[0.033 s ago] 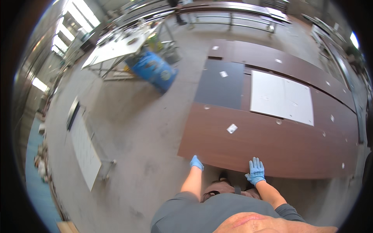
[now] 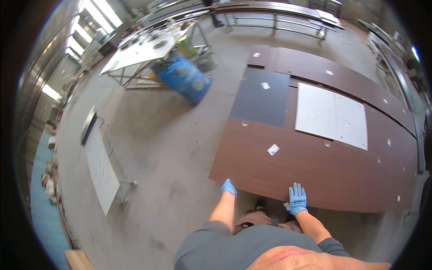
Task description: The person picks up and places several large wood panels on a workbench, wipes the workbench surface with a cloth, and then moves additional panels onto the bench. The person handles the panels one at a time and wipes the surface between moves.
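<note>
My left hand (image 2: 229, 187), in a light blue glove, is closed at the near left edge of a large brown panel (image 2: 252, 157). Its fingers bend over that edge and are partly hidden. Flat on the same panel near its front edge lies my gloved right hand (image 2: 296, 200), fingers stretched out. Beyond them, a dark grey panel (image 2: 258, 103) and a white panel (image 2: 330, 116) rest among the brown boards. White labels stick to several of these surfaces.
A blue barrel (image 2: 182, 81) lies tilted beside a white-topped worktable (image 2: 139, 54) with clutter on it. At left stands a low frame with a pale board (image 2: 101, 166). A long rack (image 2: 274, 18) crosses the back, where a person's legs (image 2: 216, 15) show.
My view has shifted slightly, so the panels, barrel and worktable sit a little further right in the picture. Both hands keep their places at the brown panel's edge.
</note>
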`<state>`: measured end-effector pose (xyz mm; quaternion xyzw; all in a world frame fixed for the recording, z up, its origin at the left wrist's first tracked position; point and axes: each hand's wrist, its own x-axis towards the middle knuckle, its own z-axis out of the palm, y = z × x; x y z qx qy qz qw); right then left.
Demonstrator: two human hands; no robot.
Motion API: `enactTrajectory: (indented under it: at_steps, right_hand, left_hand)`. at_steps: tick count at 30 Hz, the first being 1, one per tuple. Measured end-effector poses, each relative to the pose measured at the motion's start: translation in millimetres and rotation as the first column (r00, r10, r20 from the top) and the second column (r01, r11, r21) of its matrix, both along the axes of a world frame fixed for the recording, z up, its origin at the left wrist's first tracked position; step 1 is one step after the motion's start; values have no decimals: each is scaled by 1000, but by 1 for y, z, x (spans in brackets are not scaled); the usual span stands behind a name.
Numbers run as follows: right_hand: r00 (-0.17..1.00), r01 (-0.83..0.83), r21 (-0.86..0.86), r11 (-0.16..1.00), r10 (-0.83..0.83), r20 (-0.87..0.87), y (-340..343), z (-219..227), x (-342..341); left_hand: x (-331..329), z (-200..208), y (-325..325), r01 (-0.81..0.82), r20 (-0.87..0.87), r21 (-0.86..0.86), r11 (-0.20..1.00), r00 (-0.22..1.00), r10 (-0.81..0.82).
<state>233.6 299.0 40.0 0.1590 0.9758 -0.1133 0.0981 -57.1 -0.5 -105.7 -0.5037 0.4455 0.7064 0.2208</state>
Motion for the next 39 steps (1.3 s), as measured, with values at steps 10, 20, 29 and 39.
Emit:
enactTrajectory:
  at_steps: [10,20,29,39]
  right_hand:
    - [954,-278,-72,958,266,-141,-42,-17,-69]
    - [845,-484,-131,865,424,-325,-78,-39,-158]
    - [876,-430,-123,895,380,-296,-116,-55,-189]
    - [892,-421,-144,896,380,-243,-121,-70,-190]
  left_hand:
    - [-18,-12,-30,-46,-32,-293,955,999,38]
    - [-14,-26,-35,-39,-43,-256,966,999,29]
    - [-13,-24,-33,-20,-123,-294,955,992,-17]
    - [-11,25,-24,235,65,-528,816,969,-237]
